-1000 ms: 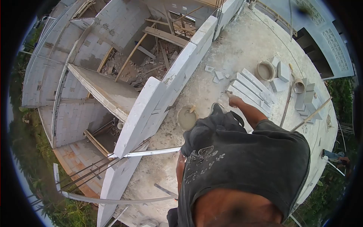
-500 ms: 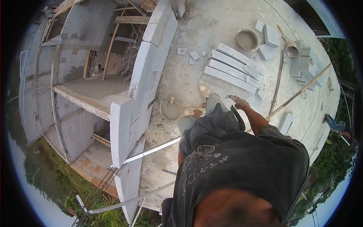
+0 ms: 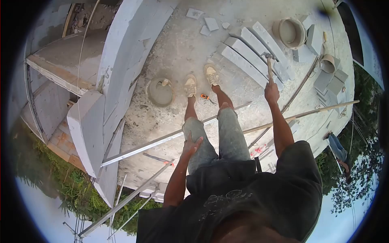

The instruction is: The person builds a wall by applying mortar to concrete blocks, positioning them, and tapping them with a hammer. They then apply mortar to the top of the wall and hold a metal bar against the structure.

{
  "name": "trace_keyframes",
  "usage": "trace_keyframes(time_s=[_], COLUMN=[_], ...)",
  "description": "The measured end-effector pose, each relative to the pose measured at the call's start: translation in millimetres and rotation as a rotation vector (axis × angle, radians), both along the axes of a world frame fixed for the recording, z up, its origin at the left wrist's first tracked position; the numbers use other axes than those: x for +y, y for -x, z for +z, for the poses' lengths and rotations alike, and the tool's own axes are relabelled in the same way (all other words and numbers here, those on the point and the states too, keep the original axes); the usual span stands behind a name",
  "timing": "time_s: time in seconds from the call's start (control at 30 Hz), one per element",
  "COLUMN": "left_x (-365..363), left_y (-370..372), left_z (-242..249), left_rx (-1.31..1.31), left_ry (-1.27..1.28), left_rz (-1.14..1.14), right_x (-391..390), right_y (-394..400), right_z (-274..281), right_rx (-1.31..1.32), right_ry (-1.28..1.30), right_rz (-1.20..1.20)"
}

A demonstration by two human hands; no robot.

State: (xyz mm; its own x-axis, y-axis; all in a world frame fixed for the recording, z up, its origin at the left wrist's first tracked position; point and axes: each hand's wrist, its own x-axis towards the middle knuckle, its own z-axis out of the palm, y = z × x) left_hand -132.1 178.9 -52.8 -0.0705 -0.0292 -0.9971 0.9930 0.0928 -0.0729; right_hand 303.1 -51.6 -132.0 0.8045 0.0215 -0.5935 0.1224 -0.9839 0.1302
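My right hand (image 3: 272, 93) is wrapped round the wooden handle of a hammer (image 3: 270, 69), held out to the right with its metal head away from me. In this view the hammer's head overlaps the long, narrow light-grey blocks (image 3: 247, 60) lying side by side on the floor. My left hand (image 3: 192, 145) rests on my left thigh, on the denim shorts, with its fingers stretched and thumb apart, holding nothing. Between my feet and the shorts, an orange tape measure (image 3: 204, 96) lies on the floor. A round bucket of mortar (image 3: 160, 92) stands left of my shoes.
A block wall (image 3: 117, 65) runs along the left, with a drop beyond it. A long metal bar (image 3: 154, 141) and a wooden pole (image 3: 308, 116) cross the floor. Another bucket (image 3: 289, 33) and stacked blocks (image 3: 330, 83) stand right. Another person (image 3: 339, 150) is at the far right.
My body has straightened and the view has shifted. The hammer now reaches out over the long blocks, and my left hand, hidden before, shows on my thigh. The tape measure has come into view.
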Motion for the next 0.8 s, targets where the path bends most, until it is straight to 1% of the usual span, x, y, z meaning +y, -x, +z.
trace_keyframes(time_s=[0.03, 0.07, 0.13, 0.17, 0.2, 0.23, 0.3, 0.33, 0.43, 0.5, 0.57, 0.6, 0.7, 0.8], left_x=[-6.5, -9.6, -17.1, -21.0, -25.9, -31.7, -36.9, -39.0, -40.6, -48.7, -55.7, -60.8, -65.2, -61.8], left_y=[1.5, 6.6, 13.3, 11.2, 9.7, 9.2, 5.2, 4.9, 8.2, 17.8, 27.8, 33.7, 40.9, 44.8], left_z=[-13.5, -22.8, -36.9, -47.8, -56.7, -61.3, -70.9, -73.1, -84.2, -87.4, -89.1, -89.8, -91.3, -92.8], left_rx=[0.023, -0.019, -0.116, -0.116, -0.118, -0.118, -0.121, -0.12, -0.07, -0.07, -0.056, -0.051, -0.023, -0.036], left_ry=[-0.068, -0.132, -0.264, -0.309, -0.351, -0.389, -0.431, -0.456, -0.509, -0.569, -0.587, -0.597, -0.606, -0.638], left_rz=[-0.073, -0.034, 0.035, 0.016, -0.008, -0.033, -0.026, -0.022, 0.093, 0.153, 0.222, 0.252, 0.316, 0.358], right_x=[8.2, 17.8, 21.2, 30.6, 53.2, 84.5, 156.8, 188.6, 297.3, 346.6, 370.2, 378.8, 395.2, 393.0], right_y=[-0.7, 14.3, 69.8, 92.7, 115.0, 139.1, 186.0, 208.7, 249.6, 275.6, 294.0, 303.0, 325.9, 347.0], right_z=[-18.5, -29.6, -59.4, -74.0, -80.0, -80.7, -93.4, -110.7, -153.9, -197.8, -246.3, -258.2, -277.4, -284.6], right_rx=[-0.006, 0.01, -0.061, -0.107, 0.012, 0.137, 0.336, 0.347, 0.362, 0.319, 0.379, 0.409, 0.465, 0.427], right_ry=[0.033, 0.076, -0.057, -0.133, -0.261, -0.383, -0.531, -0.56, -0.653, -0.568, -0.468, -0.414, -0.391, -0.355], right_rz=[0.002, -0.017, 0.195, 0.296, 0.312, 0.323, 0.404, 0.538, 0.843, 0.992, 1.101, 1.147, 1.08, 0.947])
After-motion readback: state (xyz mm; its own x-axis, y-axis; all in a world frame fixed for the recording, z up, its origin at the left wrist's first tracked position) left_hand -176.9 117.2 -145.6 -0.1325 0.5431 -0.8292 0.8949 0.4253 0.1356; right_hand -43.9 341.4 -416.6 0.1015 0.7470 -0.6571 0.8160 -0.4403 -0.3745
